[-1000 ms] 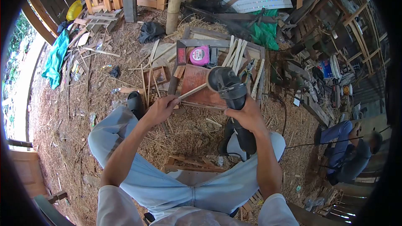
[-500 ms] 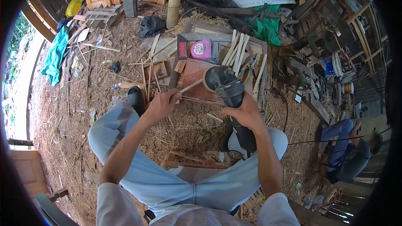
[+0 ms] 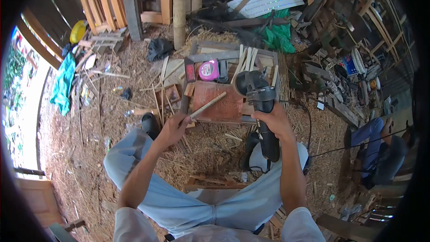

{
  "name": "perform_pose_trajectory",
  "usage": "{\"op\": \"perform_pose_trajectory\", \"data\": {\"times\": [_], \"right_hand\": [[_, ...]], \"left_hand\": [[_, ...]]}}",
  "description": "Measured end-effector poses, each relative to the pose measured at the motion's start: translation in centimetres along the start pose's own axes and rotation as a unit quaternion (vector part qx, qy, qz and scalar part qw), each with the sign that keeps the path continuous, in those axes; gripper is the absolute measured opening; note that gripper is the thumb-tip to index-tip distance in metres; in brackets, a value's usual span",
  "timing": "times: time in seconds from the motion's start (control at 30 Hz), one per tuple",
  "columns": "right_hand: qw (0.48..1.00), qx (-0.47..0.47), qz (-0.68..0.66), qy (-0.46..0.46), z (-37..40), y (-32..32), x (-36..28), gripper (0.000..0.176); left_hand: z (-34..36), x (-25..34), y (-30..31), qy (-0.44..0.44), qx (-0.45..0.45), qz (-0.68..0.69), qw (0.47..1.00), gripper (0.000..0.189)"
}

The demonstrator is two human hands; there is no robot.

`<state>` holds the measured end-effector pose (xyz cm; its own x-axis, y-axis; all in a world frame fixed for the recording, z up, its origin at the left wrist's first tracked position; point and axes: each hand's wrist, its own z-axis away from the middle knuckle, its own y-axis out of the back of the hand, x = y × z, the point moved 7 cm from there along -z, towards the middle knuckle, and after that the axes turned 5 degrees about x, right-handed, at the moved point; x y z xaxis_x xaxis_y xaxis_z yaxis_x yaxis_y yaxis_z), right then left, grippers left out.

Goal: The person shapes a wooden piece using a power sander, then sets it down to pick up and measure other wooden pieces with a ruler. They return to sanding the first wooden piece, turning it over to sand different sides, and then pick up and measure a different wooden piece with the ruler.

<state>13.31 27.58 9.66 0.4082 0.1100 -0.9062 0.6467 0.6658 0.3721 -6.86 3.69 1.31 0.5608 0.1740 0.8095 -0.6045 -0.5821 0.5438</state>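
My left hand (image 3: 174,128) is closed round the near end of a thin wooden stick (image 3: 208,104), which points up and to the right over a reddish board (image 3: 219,99). In my right hand (image 3: 277,120) is a black angle grinder (image 3: 264,103), gripped by its body with the head pointing away from me. The grinder's disc stands apart from the stick, to its right. Beyond the board lie a pink tape measure (image 3: 208,70) and several pale wooden strips (image 3: 244,62). A small wooden frame (image 3: 170,96) rests on the ground left of the board.
Wood shavings cover the ground (image 3: 134,152). A bamboo post (image 3: 179,13) rises beyond the low bench. Green plastic (image 3: 278,38) and scrap wood lie at the back right. A cable (image 3: 310,130) runs right of the grinder. Another person (image 3: 380,152) sits at the far right.
The grinder has moved right, away from the stick's tip, and more of the reddish board shows. My left hand still holds the stick, slightly lower in view. The camera view has shifted a little.
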Motion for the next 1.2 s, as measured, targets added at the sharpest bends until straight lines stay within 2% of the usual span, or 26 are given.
{"op": "perform_pose_trajectory", "data": {"times": [0.03,0.07,0.1,0.13,0.17,0.2,0.27,0.33,0.4,0.43,0.47,0.53,0.6,0.67,0.77,0.83,0.87,0.93,0.97,1.0,1.07,1.2], "right_hand": [[0.999,0.014,-0.043,0.001,0.0,0.5,0.5,0.045],[0.996,0.025,-0.085,0.003,-0.1,1.0,0.9,0.044],[0.995,0.031,-0.092,0.011,-0.3,1.4,1.2,0.044],[0.990,0.079,-0.114,0.018,-0.4,2.4,1.6,0.042],[0.982,0.126,-0.138,0.023,-0.5,3.2,2.0,0.041],[0.979,0.134,-0.149,0.026,-0.7,3.4,2.4,0.041],[0.966,0.167,-0.196,0.018,-1.3,4.5,3.5,0.042],[0.958,0.197,-0.203,0.042,-2.3,5.3,3.9,0.042],[0.949,0.231,-0.205,0.063,-2.2,6.6,4.3,0.042],[0.948,0.255,-0.177,0.074,-2.2,7.4,4.0,0.043],[0.946,0.276,-0.150,0.082,-2.2,7.9,3.9,0.044],[0.942,0.277,-0.170,0.086,-2.3,8.5,4.0,0.048],[0.942,0.250,-0.220,0.043,-2.0,8.8,3.5,0.051],[0.938,0.265,-0.214,0.063,-2.2,9.3,3.4,0.053],[0.938,0.276,-0.197,0.066,-2.8,9.7,4.7,0.053],[0.937,0.285,-0.192,0.057,-2.8,10.0,4.5,0.051],[0.934,0.295,-0.195,0.048,-2.5,10.2,4.5,0.051],[0.931,0.305,-0.195,0.037,-2.3,10.5,4.7,0.051],[0.931,0.303,-0.196,0.044,-2.3,10.5,4.9,0.051],[0.932,0.300,-0.197,0.052,-2.3,10.5,4.7,0.051],[0.935,0.290,-0.200,0.040,-2.1,10.5,4.7,0.050],[0.936,0.283,-0.208,0.028,-2.3,10.7,5.3,0.049]], "left_hand": [[-0.3,-0.5,-0.4,0.044,-0.026,-0.005,0.999,0.027],[-0.6,-0.2,-0.6,0.035,-0.025,-0.011,0.999,0.027],[-0.9,-1.0,-1.2,0.148,-0.035,0.092,0.984,0.027],[-1.3,-0.2,-1.8,0.257,-0.047,0.191,0.946,0.027],[-2.0,1.9,-2.0,0.261,-0.031,0.194,0.945,0.028],[-3.2,2.6,-2.6,0.253,-0.036,0.184,0.949,0.028],[-6.2,4.0,-4.3,0.153,-0.056,0.143,0.976,0.032],[-9.0,4.4,-6.1,0.158,-0.065,0.151,0.974,0.034],[-11.5,3.9,-7.4,0.199,0.023,0.099,0.975,0.033],[-12.7,4.2,-7.9,0.167,0.085,0.052,0.981,0.034],[-13.8,4.1,-9.1,0.161,0.085,0.049,0.982,0.034],[-15.6,5.2,-10.0,0.068,0.143,0.015,0.987,0.033],[-17.4,5.5,-11.4,0.063,0.153,-0.038,0.986,0.032],[-18.7,5.2,-12.4,0.066,0.159,-0.087,0.981,0.032],[-18.9,3.8,-13.6,0.089,0.117,-0.156,0.977,0.030],[-19.1,4.9,-13.8,-0.002,0.138,-0.234,0.962,0.040],[-19.3,4.8,-14.3,-0.003,0.132,-0.232,0.964,0.040],[-19.7,5.9,-14.9,-0.033,0.137,-0.206,0.968,0.058],[-19.9,5.6,-15.6,0.016,0.117,-0.208,0.971,0.062],[-20.4,5.5,-16.0,0.019,0.115,-0.205,0.972,0.062],[-21.5,4.3,-17.4,0.096,0.042,-0.192,0.976,0.071],[-23.4,2.7,-18.4,0.159,0.026,-0.196,0.967,0.073]]}}
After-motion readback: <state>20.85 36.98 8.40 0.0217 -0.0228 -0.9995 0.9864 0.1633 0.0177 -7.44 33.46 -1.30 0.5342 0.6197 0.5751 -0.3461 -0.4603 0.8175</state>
